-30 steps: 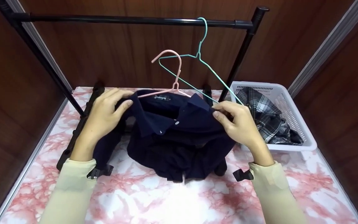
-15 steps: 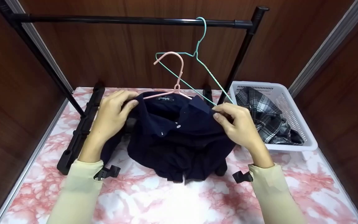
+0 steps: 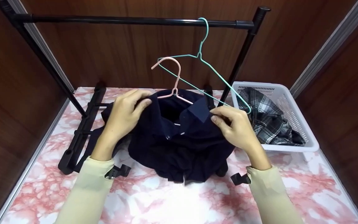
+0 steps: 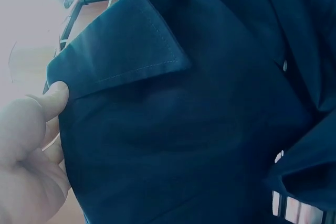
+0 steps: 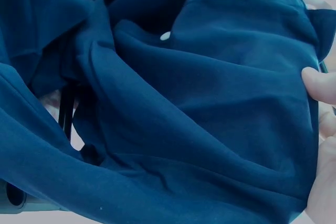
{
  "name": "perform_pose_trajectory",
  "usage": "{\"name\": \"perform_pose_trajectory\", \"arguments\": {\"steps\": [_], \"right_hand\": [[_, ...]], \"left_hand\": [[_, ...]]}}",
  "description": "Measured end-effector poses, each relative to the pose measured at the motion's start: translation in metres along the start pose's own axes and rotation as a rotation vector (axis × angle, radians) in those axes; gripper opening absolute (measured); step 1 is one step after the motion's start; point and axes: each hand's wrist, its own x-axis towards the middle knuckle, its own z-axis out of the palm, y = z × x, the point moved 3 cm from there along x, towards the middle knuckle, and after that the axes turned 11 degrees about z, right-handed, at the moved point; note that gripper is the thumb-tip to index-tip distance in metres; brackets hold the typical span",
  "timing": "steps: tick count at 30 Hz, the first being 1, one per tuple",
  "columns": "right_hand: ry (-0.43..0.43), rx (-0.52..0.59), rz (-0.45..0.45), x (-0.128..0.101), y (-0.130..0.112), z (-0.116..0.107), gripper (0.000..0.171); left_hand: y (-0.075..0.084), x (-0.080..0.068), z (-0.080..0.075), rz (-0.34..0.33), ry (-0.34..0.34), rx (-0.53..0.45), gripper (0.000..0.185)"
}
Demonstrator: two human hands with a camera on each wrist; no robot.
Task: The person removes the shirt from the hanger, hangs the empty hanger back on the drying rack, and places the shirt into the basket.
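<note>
Between and below the two grips spreads a navy shirt (image 3: 182, 152), the left hand (image 3: 124, 110) pinching its edge beside the collar and the right hand (image 3: 236, 126) pinching the opposite shoulder, thumbs in front. Between the hands a pink hanger (image 3: 180, 71) rises from the collar. Beyond the right grip are a white basket (image 3: 313, 147) holding plaid cloth (image 3: 266, 121) and, hooked on a black rail (image 3: 120, 20), a teal hanger (image 3: 199, 55).

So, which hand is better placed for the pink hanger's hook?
Probably the left hand: in the head view its fingers, pinching the shirt, look nearer the pink hanger than the right hand, above which the teal hanger ends.
</note>
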Motion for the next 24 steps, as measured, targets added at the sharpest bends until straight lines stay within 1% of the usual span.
{"name": "perform_pose_trajectory", "arguments": {"steps": [9, 17, 24], "right_hand": [[-0.006, -0.013, 0.003, 0.001, 0.0, -0.001, 0.014], [-0.016, -0.029, -0.006, 0.001, -0.001, 0.002, 0.014], [-0.012, -0.025, -0.001, 0.0, 0.0, 0.004, 0.014]], "left_hand": [[0.009, 0.01, 0.007, 0.013, -0.011, -0.014, 0.018], [0.015, 0.015, 0.016, 0.017, -0.029, -0.032, 0.021], [0.017, 0.017, 0.02, 0.014, -0.008, -0.052, 0.022]]}}
